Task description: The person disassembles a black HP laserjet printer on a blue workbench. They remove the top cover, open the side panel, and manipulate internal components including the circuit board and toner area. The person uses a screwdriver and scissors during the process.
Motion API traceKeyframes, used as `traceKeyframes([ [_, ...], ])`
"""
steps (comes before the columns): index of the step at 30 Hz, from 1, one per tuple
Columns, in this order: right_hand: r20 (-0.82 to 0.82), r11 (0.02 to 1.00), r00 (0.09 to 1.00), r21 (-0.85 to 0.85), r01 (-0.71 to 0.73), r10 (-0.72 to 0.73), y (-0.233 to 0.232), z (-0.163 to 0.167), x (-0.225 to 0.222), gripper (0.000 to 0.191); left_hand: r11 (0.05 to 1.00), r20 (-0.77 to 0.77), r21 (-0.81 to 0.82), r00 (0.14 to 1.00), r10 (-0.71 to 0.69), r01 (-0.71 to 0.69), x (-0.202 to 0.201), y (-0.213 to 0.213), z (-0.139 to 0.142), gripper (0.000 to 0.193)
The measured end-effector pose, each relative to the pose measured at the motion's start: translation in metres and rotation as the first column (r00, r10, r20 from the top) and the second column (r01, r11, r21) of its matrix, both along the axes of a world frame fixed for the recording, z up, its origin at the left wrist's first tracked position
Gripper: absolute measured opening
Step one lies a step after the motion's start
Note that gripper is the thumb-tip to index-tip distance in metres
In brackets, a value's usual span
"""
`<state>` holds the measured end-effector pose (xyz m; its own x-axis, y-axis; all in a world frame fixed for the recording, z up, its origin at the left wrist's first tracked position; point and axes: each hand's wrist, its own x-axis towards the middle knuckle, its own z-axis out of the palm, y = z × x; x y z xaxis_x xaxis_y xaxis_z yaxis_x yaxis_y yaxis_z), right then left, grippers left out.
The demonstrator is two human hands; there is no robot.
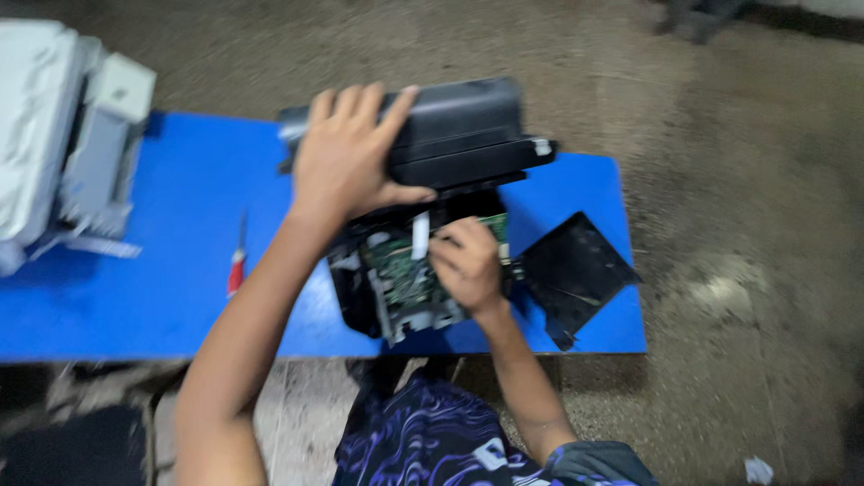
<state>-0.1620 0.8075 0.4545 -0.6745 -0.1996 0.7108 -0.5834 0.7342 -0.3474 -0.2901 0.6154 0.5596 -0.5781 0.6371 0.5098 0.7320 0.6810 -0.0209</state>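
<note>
Black printer opened on blue table. Left hand spread flat, holding lid up; right hand pinching white ribbon cable. Best pulled straight, gently, lid steady.

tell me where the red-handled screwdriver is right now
In the head view the red-handled screwdriver lies on the blue table, left of the opened black printer and right of the grey machine; neither hand touches it.

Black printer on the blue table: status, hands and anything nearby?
Left hand flat on black printer's raised top. Right hand inside, fingers at white ribbon cable by green circuit board. Loose black panel alongside; red-handled screwdriver apart.
</note>
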Motion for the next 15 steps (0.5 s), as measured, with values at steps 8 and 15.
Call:
traceKeyframes([
  [8,-0.148,0.995,0.989,0.099,0.004,0.01,0.045,0.003,0.005,0.021,0.999,-0.093,-0.027,0.995,0.028,-0.03,0.007,0.036,0.014,0.119],
  [15,-0.122,1.0,0.992,0.004,0.013,-0.013,0.041,-0.005,0.013,0.016,0.991,-0.087,-0.088,0.992,0.09,-0.098,0.017,0.044,0.012,0.117],
])
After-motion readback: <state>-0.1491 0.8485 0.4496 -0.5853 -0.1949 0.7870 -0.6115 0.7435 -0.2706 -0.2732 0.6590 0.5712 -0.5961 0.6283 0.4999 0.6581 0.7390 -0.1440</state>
